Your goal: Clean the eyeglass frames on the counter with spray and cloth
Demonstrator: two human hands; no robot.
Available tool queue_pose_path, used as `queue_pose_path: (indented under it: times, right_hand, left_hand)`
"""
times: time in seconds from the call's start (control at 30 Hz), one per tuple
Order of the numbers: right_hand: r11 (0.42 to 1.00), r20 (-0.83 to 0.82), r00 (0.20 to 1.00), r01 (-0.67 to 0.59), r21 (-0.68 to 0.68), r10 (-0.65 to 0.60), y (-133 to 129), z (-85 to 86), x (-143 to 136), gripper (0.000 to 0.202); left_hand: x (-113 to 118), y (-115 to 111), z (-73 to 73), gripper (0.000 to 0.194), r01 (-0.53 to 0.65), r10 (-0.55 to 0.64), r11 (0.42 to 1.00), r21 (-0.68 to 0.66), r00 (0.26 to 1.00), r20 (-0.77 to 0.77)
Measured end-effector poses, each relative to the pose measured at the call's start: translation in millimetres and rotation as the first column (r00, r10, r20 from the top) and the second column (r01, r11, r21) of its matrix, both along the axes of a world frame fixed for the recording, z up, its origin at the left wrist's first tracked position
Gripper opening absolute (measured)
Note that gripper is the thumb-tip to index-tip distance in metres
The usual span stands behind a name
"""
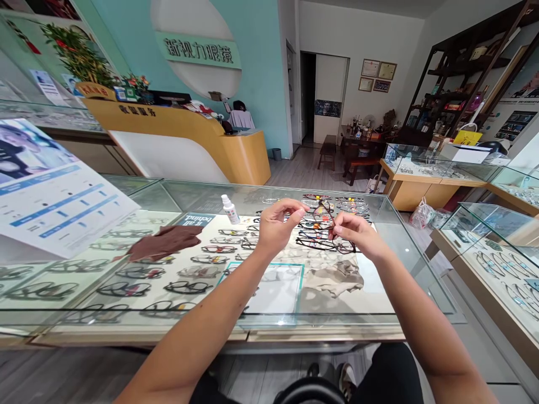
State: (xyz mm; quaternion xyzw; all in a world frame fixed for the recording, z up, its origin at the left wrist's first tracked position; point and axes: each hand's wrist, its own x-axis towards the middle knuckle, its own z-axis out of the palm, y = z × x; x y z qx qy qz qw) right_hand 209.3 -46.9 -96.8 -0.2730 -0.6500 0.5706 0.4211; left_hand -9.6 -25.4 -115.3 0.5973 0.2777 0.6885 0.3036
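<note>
My right hand [357, 233] pinches a pair of dark-framed eyeglasses [323, 210] above the glass display case. My left hand [278, 224] has thumb and forefinger closed at the other side of the same frame. The eyeglasses are held tilted in the air, in front of rows of other frames, so their outline partly blends in. Below the hands lies a crumpled grey-beige cloth [334, 276]. Left of my left hand, a small white bottle [230, 210] stands on the case, and a brown cloth [166, 241] lies farther left.
The glass case [202, 191] holds several rows of spectacles. A printed calendar [54, 196] stands at the left. Another display case [492, 252] is at my right. Beyond are a wooden reception counter [246, 157] and a bench [327, 150]. A black round seat or stool [311, 390] shows below.
</note>
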Motion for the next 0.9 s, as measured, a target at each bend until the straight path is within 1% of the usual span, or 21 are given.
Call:
queue_pose_path:
  times: [0.1,0.2,0.23,0.33,0.37,0.43,0.5,0.7,0.8,0.9]
  right_hand:
    - [0.999,0.037,0.999,-0.04,0.006,0.04,0,1.1,2,0.045]
    - [0.995,0.062,0.993,-0.101,0.011,0.1,0,2.1,5,0.044]
    - [0.993,0.072,0.99,-0.12,0.012,0.119,0,2.4,6,0.043]
    - [0.987,0.106,0.982,-0.158,0.018,0.156,-1,3.2,9,0.043]
    - [0.986,0.116,0.98,-0.166,0.021,0.163,-1,3.3,10,0.043]
    - [0.983,0.125,0.976,-0.184,0.022,0.18,-1,3.2,12,0.042]
    - [0.98,0.129,0.972,-0.2,0.024,0.195,-1,2.8,12,0.041]
    - [0.976,0.158,0.966,-0.214,0.049,0.204,-2,3.5,11,0.04]
    - [0.976,0.161,0.966,-0.213,0.048,0.203,-3,4.1,11,0.041]
    - [0.977,0.151,0.968,-0.209,0.043,0.201,-3,4.0,12,0.041]
  left_hand:
    - [-2,-4,-2.9,0.027,-0.061,0.071,0.995,0.082,0.99,-0.12]
    - [-6,-5,-6.4,0.022,-0.085,0.159,0.961,0.262,0.948,-0.275]
    - [-7,-5,-7.7,0.026,-0.077,0.192,0.939,0.336,0.925,-0.326]
    - [-10,1,-12.1,0.065,-0.045,0.317,0.841,0.538,0.848,-0.425]
    - [-11,4,-13.5,0.074,-0.043,0.364,0.803,0.595,0.825,-0.432]
    - [-11,8,-15.6,0.079,-0.043,0.439,0.732,0.68,0.793,-0.423]
    - [-11,10,-16.1,0.076,-0.043,0.476,0.692,0.721,0.778,-0.411]
    - [-11,9,-13.8,0.059,-0.028,0.474,0.659,0.752,0.791,-0.386]
    - [-12,8,-13.3,0.06,-0.02,0.465,0.66,0.751,0.795,-0.388]
    - [-10,7,-12.8,0.068,-0.007,0.44,0.666,0.746,0.811,-0.385]
